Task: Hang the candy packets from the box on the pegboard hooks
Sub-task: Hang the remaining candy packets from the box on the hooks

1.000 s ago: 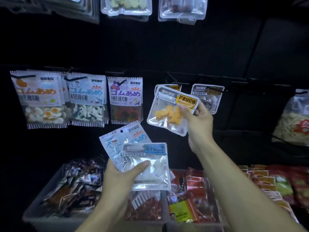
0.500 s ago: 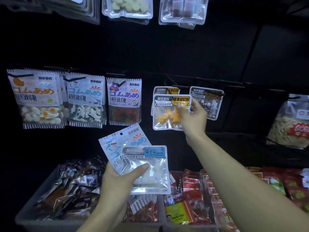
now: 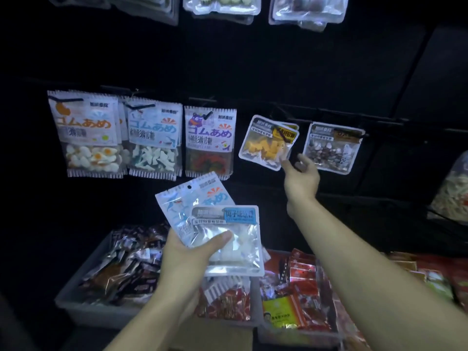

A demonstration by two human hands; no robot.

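My left hand grips two packets low in the middle: a clear packet of white candy with a blue label in front and a shark-print packet behind it. The yellow candy packet hangs tilted on a pegboard hook, in front of another like it. My right hand sits just below its lower right corner with the fingers loosely curled and nothing in them.
Egg, shark and bear-print packets hang to the left, a dark candy packet to the right, more packets along the top. Grey boxes of snacks stand below, red packets on the right.
My right hand has let go of the yellow candy packet, which now hangs on the hook, and has dropped a little below it. My left hand has kept its two packets.
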